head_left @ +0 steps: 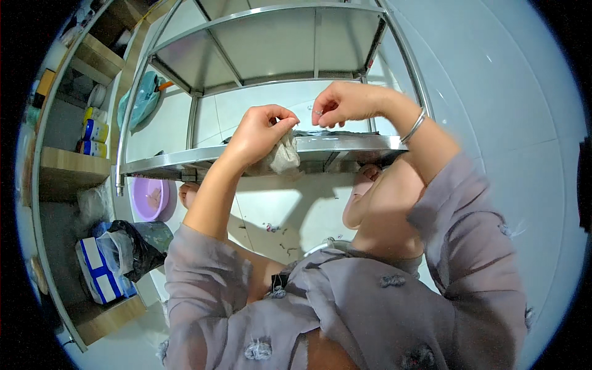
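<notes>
My left hand [264, 131] is closed in a pinch above the front bar of a metal rack [351, 143]. A crumpled off-white cloth [285, 155] hangs from it over the bar. Just to the right, my right hand [345, 105] is held with its fingers curled together, apart from the left. Something tiny and pale shows at its fingertips, too small to name. Beneath both hands, dark scraps [333, 132] lie along the rack's lower shelf. A silver bangle [414, 126] circles my right wrist.
Wooden shelving [74, 161] at left holds yellow-and-blue tubs [95, 131], a blue-and-white pack [98, 271] and a black plastic bag [139, 246]. A purple basin [150, 198] and a teal bag [145, 102] stand on the floor. Small dark bits [271, 228] lie on the tiles between my feet.
</notes>
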Demonstrator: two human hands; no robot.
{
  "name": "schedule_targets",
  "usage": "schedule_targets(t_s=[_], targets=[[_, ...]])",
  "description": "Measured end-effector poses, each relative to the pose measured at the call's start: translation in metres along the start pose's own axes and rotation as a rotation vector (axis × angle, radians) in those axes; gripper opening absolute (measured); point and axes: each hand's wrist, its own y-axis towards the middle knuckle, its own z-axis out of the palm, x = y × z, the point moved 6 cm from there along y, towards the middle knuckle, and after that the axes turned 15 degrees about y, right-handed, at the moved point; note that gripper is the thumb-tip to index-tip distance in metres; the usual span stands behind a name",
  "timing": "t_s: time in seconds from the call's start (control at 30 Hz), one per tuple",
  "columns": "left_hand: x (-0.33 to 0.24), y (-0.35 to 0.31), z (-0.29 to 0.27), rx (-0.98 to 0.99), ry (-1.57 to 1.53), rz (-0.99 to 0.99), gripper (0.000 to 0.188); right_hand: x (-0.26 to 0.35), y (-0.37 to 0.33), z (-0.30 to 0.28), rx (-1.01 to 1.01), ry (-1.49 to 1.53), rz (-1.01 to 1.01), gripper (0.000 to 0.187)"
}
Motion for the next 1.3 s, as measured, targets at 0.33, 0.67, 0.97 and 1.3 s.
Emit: schedule_targets(t_s=[0.33, 0.67, 0.97, 1.3], targets=[[0.002, -0.002, 0.002, -0.020, 0.018, -0.012, 0.020, -0.002, 0.002, 0.016, -0.199, -0.215, -0.109, 0.016], [0.015, 0.002, 0.006, 0.021, -0.048, -0.036, 0.020, -0.012, 0.006, 0.018, -0.261, -0.021, 0.071, 0.012], [0.013, 0.001, 0.005, -0.004, -0.087, -0.079, 0.020, -0.016, -0.002, 0.015, -0.118, 0.039, -0.155, 0.016], [0.026, 0.008, 0.007, -0.034, -0.177, -0.068, 0.019, 0.008, -0.014, 0.027, -0.101, -0.355, -0.541, 0.011]])
